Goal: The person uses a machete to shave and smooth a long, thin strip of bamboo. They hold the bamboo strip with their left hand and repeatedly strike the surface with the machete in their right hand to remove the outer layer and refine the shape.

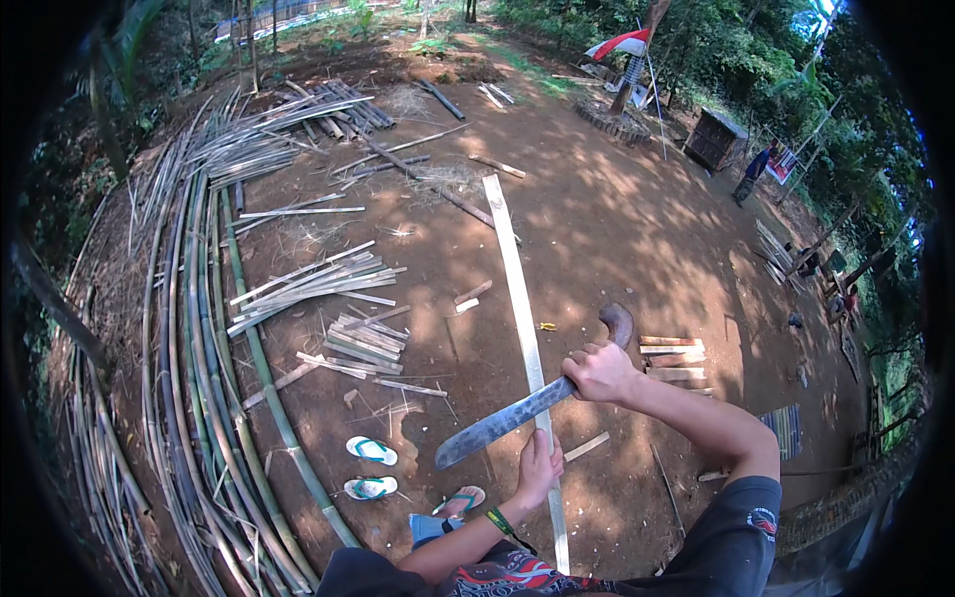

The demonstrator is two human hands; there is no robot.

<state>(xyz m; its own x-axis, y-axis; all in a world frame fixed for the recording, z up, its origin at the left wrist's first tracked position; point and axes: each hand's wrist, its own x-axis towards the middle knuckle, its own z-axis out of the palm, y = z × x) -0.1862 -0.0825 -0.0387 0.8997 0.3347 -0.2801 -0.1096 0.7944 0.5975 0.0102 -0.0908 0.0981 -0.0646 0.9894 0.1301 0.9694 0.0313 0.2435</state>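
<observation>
Your right hand is clamping the machete, hiding part of its handle; your left hand is gripping the pale strip, fingers partly hidden. Strip's running near-vertical, upper center to lower center, bottom end getting lost near your shirt; machete's crossing over it, tip pointing lower left.

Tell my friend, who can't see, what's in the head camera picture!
A person's right hand holds a curved-handled knife over a long pale strip, which the left hand grips. Bamboo poles lie along the left, with piles of cut strips on the dirt.
</observation>
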